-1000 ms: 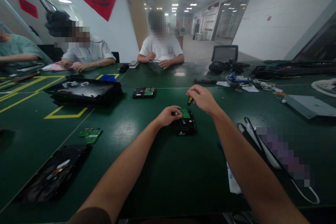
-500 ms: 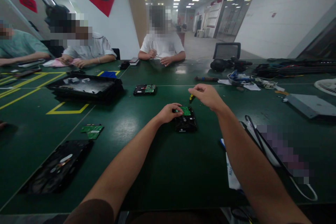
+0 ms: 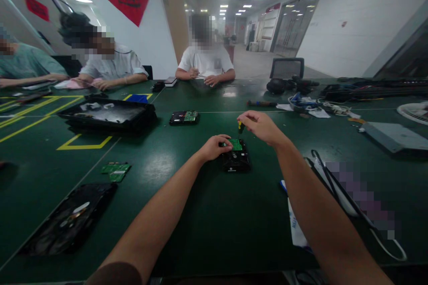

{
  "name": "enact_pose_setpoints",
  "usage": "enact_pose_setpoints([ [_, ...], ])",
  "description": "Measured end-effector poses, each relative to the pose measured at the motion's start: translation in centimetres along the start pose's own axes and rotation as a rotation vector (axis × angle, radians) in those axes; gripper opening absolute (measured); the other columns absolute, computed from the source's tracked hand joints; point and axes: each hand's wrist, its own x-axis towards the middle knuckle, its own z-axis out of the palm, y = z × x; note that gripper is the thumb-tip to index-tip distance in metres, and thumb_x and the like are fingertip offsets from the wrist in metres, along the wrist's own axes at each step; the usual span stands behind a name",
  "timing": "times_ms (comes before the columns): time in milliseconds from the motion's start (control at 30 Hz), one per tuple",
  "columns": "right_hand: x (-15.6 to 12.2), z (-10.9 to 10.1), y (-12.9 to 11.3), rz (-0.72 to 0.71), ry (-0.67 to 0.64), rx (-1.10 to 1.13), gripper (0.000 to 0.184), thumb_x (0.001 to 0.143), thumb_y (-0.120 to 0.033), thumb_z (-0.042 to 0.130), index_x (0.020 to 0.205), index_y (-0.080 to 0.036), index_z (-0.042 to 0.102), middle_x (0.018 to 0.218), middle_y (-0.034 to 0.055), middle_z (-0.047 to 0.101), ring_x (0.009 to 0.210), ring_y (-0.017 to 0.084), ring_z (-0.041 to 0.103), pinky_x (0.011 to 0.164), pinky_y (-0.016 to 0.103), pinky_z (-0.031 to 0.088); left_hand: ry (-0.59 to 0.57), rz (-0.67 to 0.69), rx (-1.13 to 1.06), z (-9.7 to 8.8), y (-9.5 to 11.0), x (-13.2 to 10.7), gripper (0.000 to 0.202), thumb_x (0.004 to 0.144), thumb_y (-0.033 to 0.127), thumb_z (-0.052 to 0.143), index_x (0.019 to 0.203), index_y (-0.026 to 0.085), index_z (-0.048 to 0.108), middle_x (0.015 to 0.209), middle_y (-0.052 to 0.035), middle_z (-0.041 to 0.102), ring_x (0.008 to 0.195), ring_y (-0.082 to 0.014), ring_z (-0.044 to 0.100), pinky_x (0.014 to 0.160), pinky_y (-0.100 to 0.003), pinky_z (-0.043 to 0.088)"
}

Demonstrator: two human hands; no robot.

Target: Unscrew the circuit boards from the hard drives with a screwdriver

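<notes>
A black hard drive (image 3: 236, 161) lies on the green table in front of me, its green circuit board (image 3: 236, 144) facing up at the far end. My left hand (image 3: 216, 147) is closed on the drive's left edge, fingertips resting on the board. My right hand (image 3: 259, 125) pinches a yellow and black screwdriver (image 3: 241, 127) upright. Its thin shaft points down at the board near the far edge; whether the tip sits in a screw is too small to tell.
Left lie a loose green circuit board (image 3: 116, 171) and a black drive body (image 3: 70, 222). Farther off are another hard drive (image 3: 183, 117) and black trays (image 3: 107, 113). To the right are a white packet (image 3: 297, 220) and a grey metal box (image 3: 396, 137). Several people sit across the table.
My right hand has moved slightly left and brought the screwdriver upright over the circuit board, its shaft now on or just above it. My left hand stays on the drive.
</notes>
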Motion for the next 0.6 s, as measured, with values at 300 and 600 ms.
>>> enact_pose_setpoints([
  [300, -0.19, 0.35, -0.54, 0.020, -0.060, 0.126, 0.033, 0.098, -0.049, 0.054, 0.100, -0.020, 0.070, 0.099, 0.0073, 0.074, 0.055, 0.010, 0.052, 0.050, 0.028, 0.041, -0.009, -0.026, 0.000, -0.09, 0.21, -0.05, 0.013, 0.087, 0.029, 0.074, 0.094, 0.020, 0.080, 0.134, -0.0112, 0.065, 0.124, -0.0268, 0.062, 0.111, -0.043, 0.042],
  [600, -0.07, -0.21, -0.10, 0.038, 0.066, -0.004, 0.025, 0.089, -0.045, 0.068, 0.085, -0.020, 0.068, 0.074, 0.0029, 0.067, 0.062, 0.014, 0.057, 0.054, 0.027, 0.044, -0.006, -0.016, -0.011, -0.07, 0.28, -0.02, 0.012, 0.087, 0.028, 0.074, 0.093, 0.019, 0.080, 0.131, -0.0115, 0.067, 0.125, -0.0268, 0.061, 0.111, -0.044, 0.042],
])
